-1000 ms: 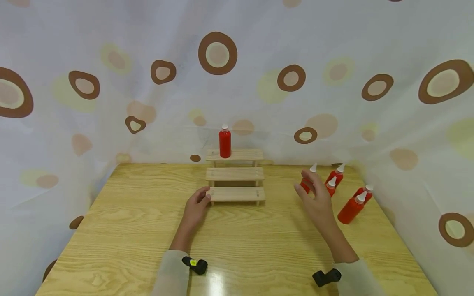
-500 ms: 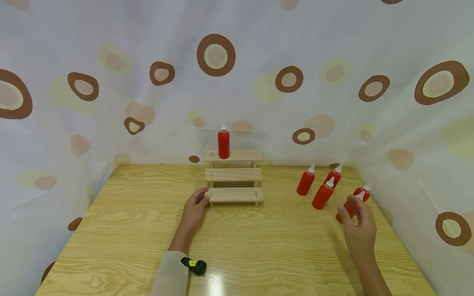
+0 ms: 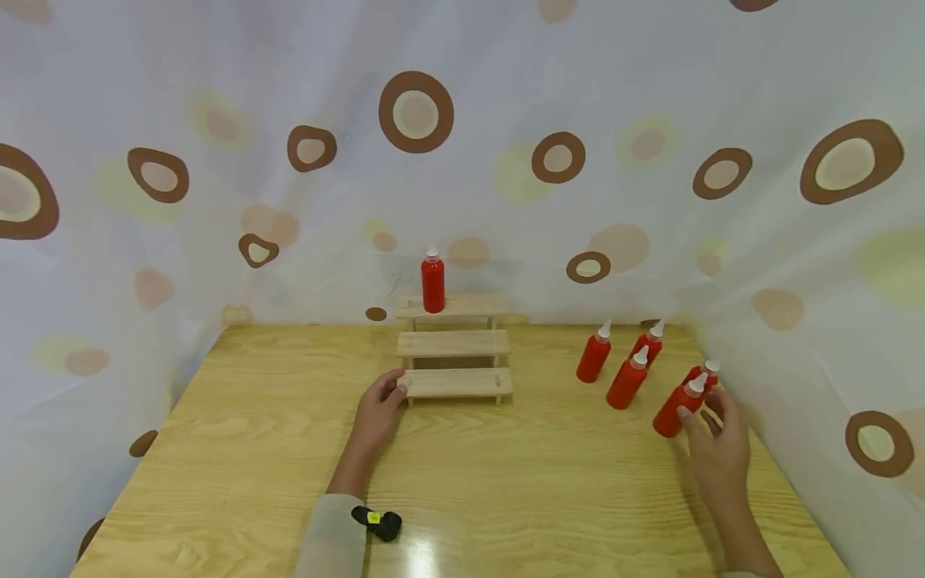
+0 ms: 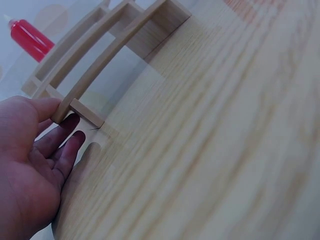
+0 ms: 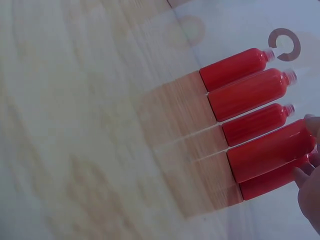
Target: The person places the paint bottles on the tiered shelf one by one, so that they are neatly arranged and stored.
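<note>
My left hand [image 3: 377,408] holds the left end of the lowest step of a pale wooden three-step stand [image 3: 455,384]; its thumb lies on top and the other fingers are bent below the plank. On the top step a red squeeze bottle [image 3: 433,286] with a white cap stands upright. At the right, my right hand [image 3: 723,449] is at the nearest red squeeze bottle [image 3: 674,413], thumb overlapping its front and the fingers beyond its far right side, still spread apart. That bottle stands upright on the table. In the right wrist view only fingertips [image 5: 305,175] show, at its upper part.
Close behind that bottle is another red bottle [image 3: 695,374]. To its left stand further red bottles with pointed white nozzles: one in front [image 3: 627,385], one at the left [image 3: 594,359] and one at the back [image 3: 647,347]. A patterned cloth [image 3: 462,201] hangs around the wooden table [image 3: 506,498].
My right hand has moved right and toward me, away from the left bottles, to the nearest right bottle. The left hand has stayed at the stand, and the bottles stand where they were.
</note>
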`<action>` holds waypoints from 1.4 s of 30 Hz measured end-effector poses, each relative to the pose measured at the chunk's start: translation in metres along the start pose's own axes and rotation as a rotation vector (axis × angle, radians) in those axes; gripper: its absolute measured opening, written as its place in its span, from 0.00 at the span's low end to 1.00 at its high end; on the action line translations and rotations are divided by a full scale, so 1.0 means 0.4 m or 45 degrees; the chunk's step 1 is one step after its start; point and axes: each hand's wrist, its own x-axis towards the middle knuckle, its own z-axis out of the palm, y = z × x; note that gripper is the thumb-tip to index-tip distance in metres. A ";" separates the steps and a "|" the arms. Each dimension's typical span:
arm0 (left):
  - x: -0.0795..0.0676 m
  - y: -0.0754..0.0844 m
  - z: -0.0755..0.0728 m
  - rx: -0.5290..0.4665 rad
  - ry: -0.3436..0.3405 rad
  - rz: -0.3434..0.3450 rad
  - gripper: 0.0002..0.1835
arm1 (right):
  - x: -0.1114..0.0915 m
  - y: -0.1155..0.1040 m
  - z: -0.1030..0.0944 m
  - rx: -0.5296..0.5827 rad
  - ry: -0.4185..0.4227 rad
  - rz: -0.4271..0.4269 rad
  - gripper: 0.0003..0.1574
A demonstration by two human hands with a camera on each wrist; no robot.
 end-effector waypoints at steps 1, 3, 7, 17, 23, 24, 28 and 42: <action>-0.002 -0.001 0.000 0.000 0.006 -0.006 0.20 | 0.004 0.005 0.002 0.003 -0.015 0.009 0.36; -0.005 -0.003 -0.001 -0.016 0.010 -0.022 0.20 | 0.008 0.011 0.007 0.006 -0.038 0.018 0.37; -0.007 0.001 -0.002 -0.050 0.000 -0.032 0.20 | 0.013 0.014 0.017 0.008 -0.072 0.049 0.39; -0.012 0.007 -0.002 -0.050 -0.017 -0.034 0.20 | 0.029 0.008 0.036 -0.010 -0.064 0.152 0.42; -0.009 0.006 -0.003 -0.042 -0.028 -0.025 0.21 | 0.030 0.003 0.036 -0.032 -0.049 0.128 0.40; -0.009 0.006 -0.003 -0.039 -0.032 -0.022 0.21 | 0.029 0.002 0.035 -0.042 -0.050 0.123 0.40; -0.009 0.005 -0.004 -0.041 -0.044 -0.028 0.21 | 0.019 -0.004 0.032 -0.091 -0.054 0.103 0.40; -0.012 0.011 -0.003 -0.042 -0.046 -0.043 0.21 | -0.021 -0.101 0.043 0.124 -0.146 -0.136 0.33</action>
